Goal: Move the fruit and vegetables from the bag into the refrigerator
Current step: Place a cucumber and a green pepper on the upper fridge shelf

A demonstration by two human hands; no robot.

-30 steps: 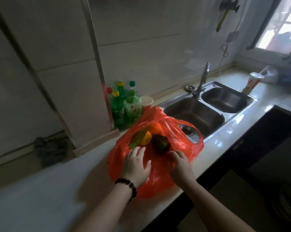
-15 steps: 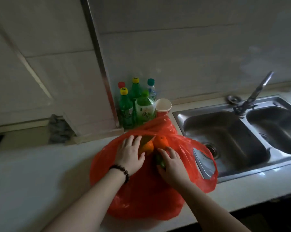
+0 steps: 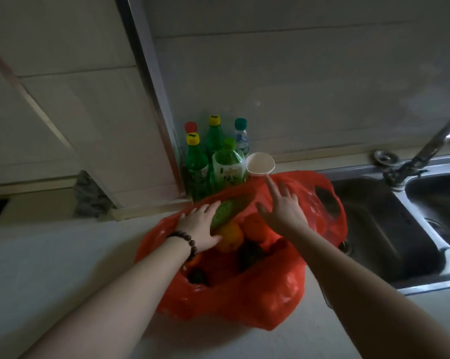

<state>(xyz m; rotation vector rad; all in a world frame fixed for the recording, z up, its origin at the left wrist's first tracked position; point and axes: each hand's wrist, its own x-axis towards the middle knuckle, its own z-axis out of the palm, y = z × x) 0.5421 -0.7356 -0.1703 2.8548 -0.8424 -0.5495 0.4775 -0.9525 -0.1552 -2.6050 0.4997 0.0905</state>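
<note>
A red plastic bag [image 3: 244,294] lies open on the pale counter. Inside it I see a long green gourd [image 3: 230,209], a yellow-orange fruit [image 3: 230,238], another orange fruit [image 3: 255,226] and darker produce [image 3: 250,255] lower down. My left hand [image 3: 199,226], with a bead bracelet on its wrist, holds the gourd's near end between thumb and fingers. My right hand [image 3: 283,206] hovers over the far side of the bag with fingers spread and nothing in it. No refrigerator is in view.
Several green bottles [image 3: 213,161] and a white paper cup [image 3: 260,164] stand against the tiled wall just behind the bag. A steel double sink [image 3: 389,229] with a tap [image 3: 431,143] lies to the right. A grey rag [image 3: 89,195] sits at the back left.
My left hand has gone from the bag's rim to the green gourd. My right hand has lifted off the produce and spread open over the bag's far side. The view came closer.
</note>
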